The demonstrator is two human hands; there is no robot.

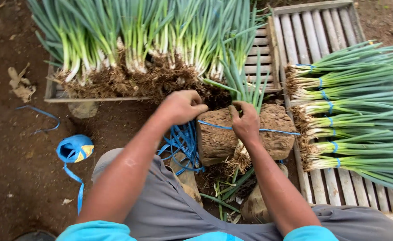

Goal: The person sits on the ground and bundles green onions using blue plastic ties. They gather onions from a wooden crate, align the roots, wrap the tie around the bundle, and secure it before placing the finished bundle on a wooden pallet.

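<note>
Holding a small bunch of green onions [245, 89] down on a brown block [218, 134], the right hand [246, 122] is wrapped around the stalks just above the roots, while the left hand [183, 107] is clenched on a blue plastic strip [214, 125] that is stretched taut across the block toward the right. The bunch sits right in front of the knees, between the wooden crate of loose onions [129, 49] at the top and the slatted rack [321, 31] where tied bundles [357, 116] are stacked. The stalks would probably handle light and bendy, easily bruised or snapped if squeezed hard, so the firm white part near the roots looks like the safest spot for a grip; the leaves are floppy and likely a bit slick. The strip looks thin and slippery, so it probably needs to be pinched tight. Hard to make out: whether the strip is already looped around the stalks, since that spot is hidden under the right hand. The bunch's roots are half lost in the debris below, and what the block really is (wood or stone) can't be told. A blue roll [74, 149] lies on the dirt to the left.
</note>
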